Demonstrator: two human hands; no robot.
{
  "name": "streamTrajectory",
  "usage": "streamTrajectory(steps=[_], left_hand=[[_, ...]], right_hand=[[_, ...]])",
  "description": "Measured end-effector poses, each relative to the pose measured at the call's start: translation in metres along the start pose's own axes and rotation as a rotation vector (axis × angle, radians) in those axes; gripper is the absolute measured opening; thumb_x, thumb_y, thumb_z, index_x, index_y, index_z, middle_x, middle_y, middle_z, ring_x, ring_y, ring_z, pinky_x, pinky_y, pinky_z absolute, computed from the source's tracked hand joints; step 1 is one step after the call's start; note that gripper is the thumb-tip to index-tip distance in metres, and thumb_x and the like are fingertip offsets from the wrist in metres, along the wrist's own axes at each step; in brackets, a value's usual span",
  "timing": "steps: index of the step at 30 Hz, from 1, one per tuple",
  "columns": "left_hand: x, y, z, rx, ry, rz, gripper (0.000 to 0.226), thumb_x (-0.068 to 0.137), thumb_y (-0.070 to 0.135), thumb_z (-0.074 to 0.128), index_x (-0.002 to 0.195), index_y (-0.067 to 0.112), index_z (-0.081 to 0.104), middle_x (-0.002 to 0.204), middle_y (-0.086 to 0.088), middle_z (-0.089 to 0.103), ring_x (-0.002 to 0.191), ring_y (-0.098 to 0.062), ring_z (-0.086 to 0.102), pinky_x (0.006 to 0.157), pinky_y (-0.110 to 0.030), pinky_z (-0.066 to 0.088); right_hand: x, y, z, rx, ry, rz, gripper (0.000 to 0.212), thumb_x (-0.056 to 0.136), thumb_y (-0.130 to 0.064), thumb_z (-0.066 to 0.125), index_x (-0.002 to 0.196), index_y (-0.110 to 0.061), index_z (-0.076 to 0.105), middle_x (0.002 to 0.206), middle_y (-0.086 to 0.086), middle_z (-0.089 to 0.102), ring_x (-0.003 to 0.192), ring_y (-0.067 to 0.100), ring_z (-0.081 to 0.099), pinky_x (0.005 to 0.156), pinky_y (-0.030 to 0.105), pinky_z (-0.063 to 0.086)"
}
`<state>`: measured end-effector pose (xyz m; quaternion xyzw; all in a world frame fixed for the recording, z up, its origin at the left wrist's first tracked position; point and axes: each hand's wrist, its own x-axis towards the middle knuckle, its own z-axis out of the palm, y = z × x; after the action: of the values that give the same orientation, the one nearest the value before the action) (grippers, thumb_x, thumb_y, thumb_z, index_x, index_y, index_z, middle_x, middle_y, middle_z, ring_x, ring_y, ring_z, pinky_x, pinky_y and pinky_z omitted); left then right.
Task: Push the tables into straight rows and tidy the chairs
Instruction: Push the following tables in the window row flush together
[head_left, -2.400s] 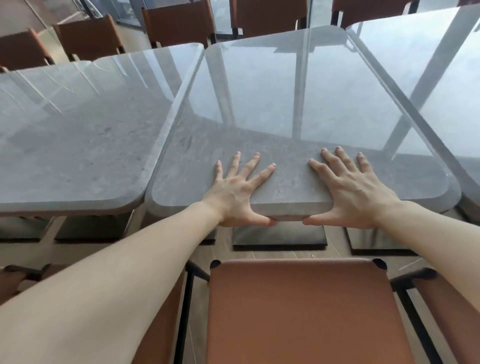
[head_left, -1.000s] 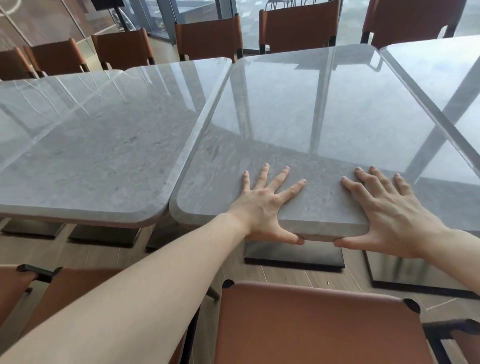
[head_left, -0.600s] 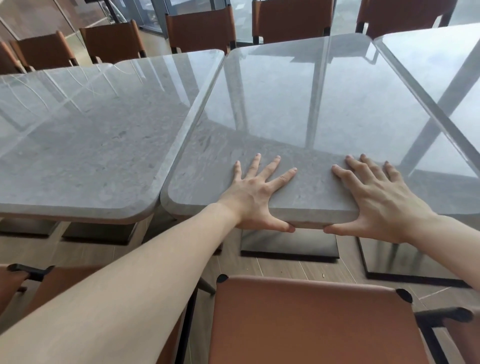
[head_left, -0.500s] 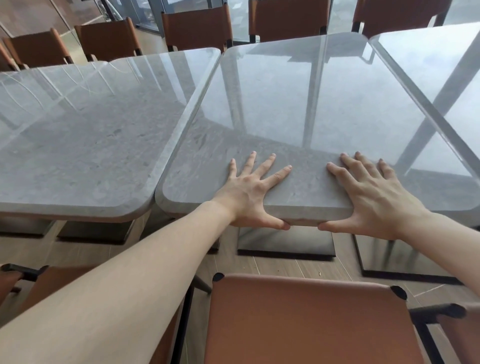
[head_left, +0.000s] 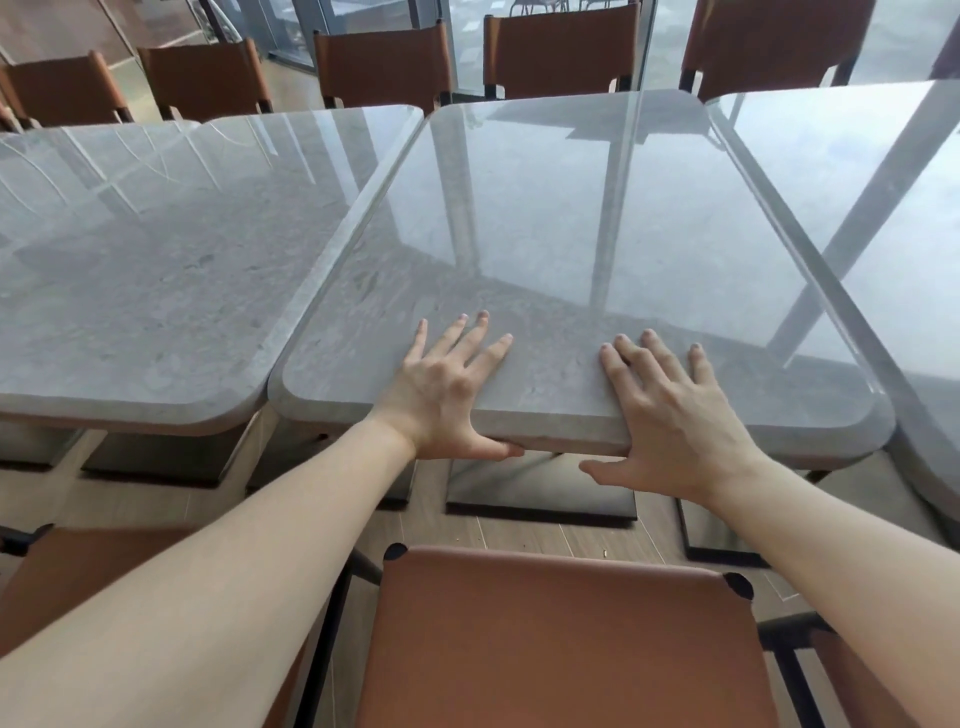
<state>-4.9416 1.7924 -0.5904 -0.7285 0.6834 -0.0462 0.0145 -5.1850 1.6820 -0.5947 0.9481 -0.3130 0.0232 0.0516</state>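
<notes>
Since 2.4 s ago, middle table (head_left: 571, 249) has closed against the neighbours. Left hand (head_left: 447, 395) lies spread flat on its near edge, thumb beneath; right hand (head_left: 670, 415) spread, thumb off. Risk: uneven pushing skews it from the row.

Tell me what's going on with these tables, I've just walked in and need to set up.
A person is lining up grey tables. The left hand and right hand lie flat, fingers spread, on the near edge of the middle table, which sits close against the left table. A brown chair stands just in front.
</notes>
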Motion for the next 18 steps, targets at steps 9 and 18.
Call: streamTrajectory(steps=[9,18], left_hand=[[-0.021,0.013,0.002,0.002,-0.069,-0.123,0.111,0.081,0.071,0.055,0.162,0.019,0.0,0.17,-0.012,-0.003,0.155,-0.041,-0.004,0.12,-0.07,0.007],[-0.033,0.02,0.001,0.125,-0.073,-0.124,0.098,0.089,-0.012,0.053,0.161,0.014,-0.007,0.169,-0.016,-0.003,0.153,-0.048,0.001,0.117,-0.07,0.015]], right_hand=[[-0.005,-0.03,0.001,-0.178,-0.088,0.188,0.082,0.088,-0.004,0.058,0.156,0.0,0.014,0.163,0.023,0.021,0.149,0.046,0.023,0.106,0.074,0.031],[-0.011,-0.052,-0.004,-0.191,-0.11,0.303,0.079,0.095,0.003,0.049,0.157,-0.001,0.0,0.165,0.02,0.013,0.15,0.046,0.017,0.108,0.072,0.031]])
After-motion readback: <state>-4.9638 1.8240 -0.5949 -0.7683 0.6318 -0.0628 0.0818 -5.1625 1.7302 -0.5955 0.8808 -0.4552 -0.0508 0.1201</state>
